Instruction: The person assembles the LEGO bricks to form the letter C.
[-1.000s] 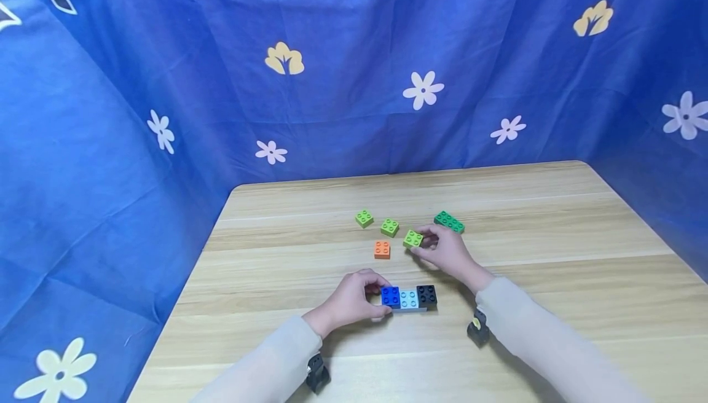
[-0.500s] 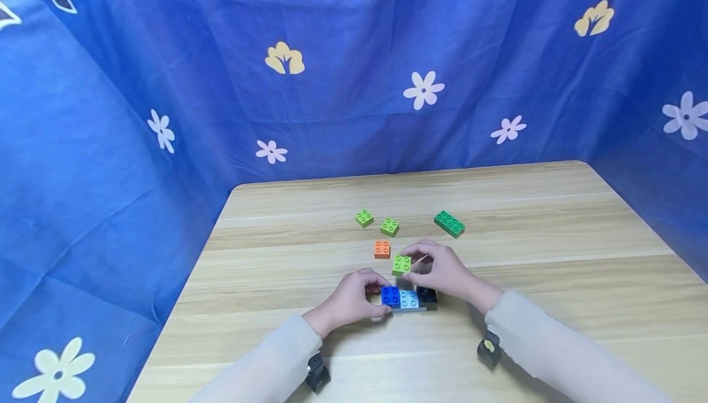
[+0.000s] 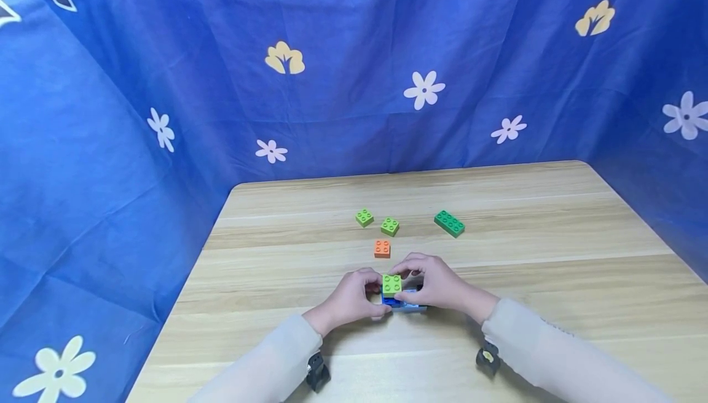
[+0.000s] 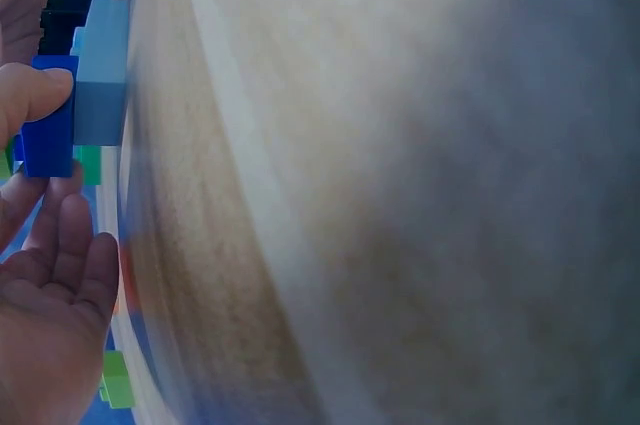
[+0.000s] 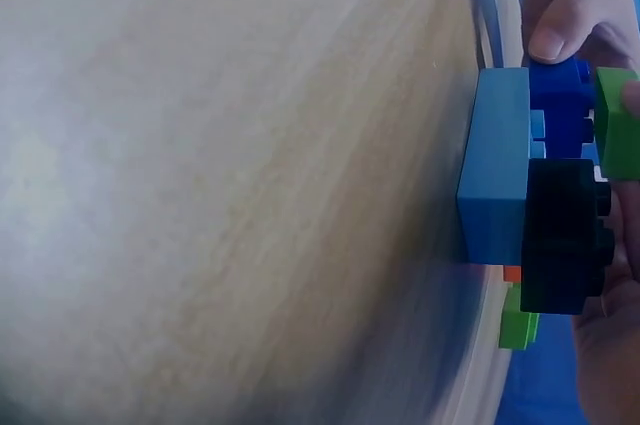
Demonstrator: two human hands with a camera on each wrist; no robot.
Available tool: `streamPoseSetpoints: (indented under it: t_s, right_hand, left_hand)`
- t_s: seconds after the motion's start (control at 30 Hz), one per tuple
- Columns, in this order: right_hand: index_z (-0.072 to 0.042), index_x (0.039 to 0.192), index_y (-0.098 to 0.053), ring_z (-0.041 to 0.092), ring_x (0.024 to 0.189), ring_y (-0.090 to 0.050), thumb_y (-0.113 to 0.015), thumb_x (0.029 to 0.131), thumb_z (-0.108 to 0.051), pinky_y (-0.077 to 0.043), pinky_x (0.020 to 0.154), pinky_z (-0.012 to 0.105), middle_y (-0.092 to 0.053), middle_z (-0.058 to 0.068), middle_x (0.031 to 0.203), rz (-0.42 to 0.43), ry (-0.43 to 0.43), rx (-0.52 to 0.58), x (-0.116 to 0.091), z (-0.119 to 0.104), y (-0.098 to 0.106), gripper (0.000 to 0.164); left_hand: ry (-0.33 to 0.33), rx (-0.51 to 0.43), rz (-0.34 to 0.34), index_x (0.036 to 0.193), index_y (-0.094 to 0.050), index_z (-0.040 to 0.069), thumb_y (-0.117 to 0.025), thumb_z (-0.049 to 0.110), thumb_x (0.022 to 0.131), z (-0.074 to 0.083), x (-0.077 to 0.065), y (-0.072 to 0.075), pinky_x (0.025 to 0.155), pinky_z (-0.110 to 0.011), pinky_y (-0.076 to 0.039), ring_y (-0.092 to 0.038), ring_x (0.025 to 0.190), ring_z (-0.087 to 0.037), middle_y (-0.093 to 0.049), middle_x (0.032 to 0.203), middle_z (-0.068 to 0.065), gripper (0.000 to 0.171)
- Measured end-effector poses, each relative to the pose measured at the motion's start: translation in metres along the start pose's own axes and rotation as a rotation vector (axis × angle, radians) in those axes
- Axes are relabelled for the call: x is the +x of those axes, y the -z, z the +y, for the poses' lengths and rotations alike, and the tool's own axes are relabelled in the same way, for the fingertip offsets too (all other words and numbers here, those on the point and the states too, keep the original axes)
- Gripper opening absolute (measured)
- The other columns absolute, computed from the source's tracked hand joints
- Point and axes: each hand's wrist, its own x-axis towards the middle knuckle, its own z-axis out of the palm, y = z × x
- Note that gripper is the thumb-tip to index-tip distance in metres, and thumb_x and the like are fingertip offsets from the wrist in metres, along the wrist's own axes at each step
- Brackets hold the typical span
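On the table, my left hand point(image 3: 351, 297) pinches a dark blue brick point(image 4: 48, 120) between thumb and fingers. That brick sits on one end of a longer light blue brick point(image 5: 493, 145), and a black brick point(image 5: 558, 235) sits on the other end. Between them, light blue studs show in the right wrist view. A lime green brick point(image 3: 392, 285) is pinched by my right hand point(image 3: 439, 283) directly over the dark blue one. In the right wrist view a narrow gap shows between the lime brick and the studs facing it. My right hand mostly hides the black brick in the head view.
Farther back on the wooden table point(image 3: 287, 219) lie an orange brick point(image 3: 382, 249), one lime brick point(image 3: 364, 217), a second lime brick point(image 3: 389, 226) and a longer dark green brick point(image 3: 449, 223). A blue flowered curtain point(image 3: 343, 120) hangs behind and beside the table.
My right hand has carried the lime green brick from near the dark green brick, leftward and toward me, to over the dark blue brick. My left hand has kept its place.
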Motion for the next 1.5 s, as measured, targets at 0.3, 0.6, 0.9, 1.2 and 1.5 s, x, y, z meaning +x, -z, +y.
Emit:
streamPoseSetpoints:
  t_s: [0.3, 0.6, 0.9, 1.2, 1.5]
  right_hand:
    - [-0.009, 0.110, -0.070, 0.015, 0.084, -0.064, -0.081, 0.074, -0.011, -0.054, 0.078, 0.027, -0.063, -0.003, 0.094, -0.036, 0.010, 0.022, 0.000, 0.002, -0.004, 0.038]
    - [-0.008, 0.109, -0.070, 0.017, 0.082, -0.064, -0.081, 0.072, -0.011, -0.054, 0.076, 0.026, -0.062, -0.004, 0.092, -0.049, 0.006, -0.019, 0.001, -0.001, -0.004, 0.038]
    - [-0.008, 0.107, -0.070, 0.014, 0.081, -0.063, -0.082, 0.070, -0.013, -0.054, 0.074, 0.025, -0.061, -0.007, 0.090, -0.060, -0.030, -0.084, 0.002, -0.004, -0.004, 0.039]
    - [-0.008, 0.104, -0.070, 0.014, 0.080, -0.062, -0.082, 0.068, -0.008, -0.054, 0.074, 0.026, -0.061, -0.008, 0.087, -0.009, -0.033, -0.053, -0.001, 0.000, -0.010, 0.038]
    - [-0.010, 0.105, -0.070, 0.015, 0.083, -0.061, -0.083, 0.067, -0.010, -0.054, 0.076, 0.028, -0.061, -0.009, 0.089, 0.017, -0.062, -0.034, -0.005, 0.004, -0.013, 0.040]
  left_hand:
    - [0.012, 0.008, -0.001, 0.093, -0.069, 0.004, -0.085, 0.010, 0.066, 0.001, 0.001, 0.000, 0.076, -0.025, -0.050, -0.058, 0.082, -0.013, -0.062, 0.089, 0.004, 0.032]
    - [0.006, 0.016, -0.005, 0.093, -0.069, 0.005, -0.085, 0.009, 0.065, 0.002, 0.002, 0.001, 0.076, -0.025, -0.050, -0.059, 0.082, -0.012, -0.062, 0.090, 0.004, 0.032]
    - [0.002, 0.023, -0.006, 0.093, -0.068, 0.005, -0.085, 0.009, 0.066, 0.003, 0.001, 0.002, 0.075, -0.025, -0.050, -0.059, 0.081, -0.012, -0.062, 0.089, 0.004, 0.032]
    - [-0.007, 0.021, -0.002, 0.093, -0.068, 0.004, -0.085, 0.008, 0.065, 0.001, 0.001, 0.001, 0.076, -0.026, -0.051, -0.059, 0.082, -0.013, -0.062, 0.089, 0.003, 0.033]
    - [-0.013, 0.021, -0.002, 0.094, -0.068, 0.003, -0.085, 0.009, 0.065, 0.000, 0.001, 0.001, 0.076, -0.026, -0.051, -0.059, 0.082, -0.014, -0.063, 0.090, 0.002, 0.034]
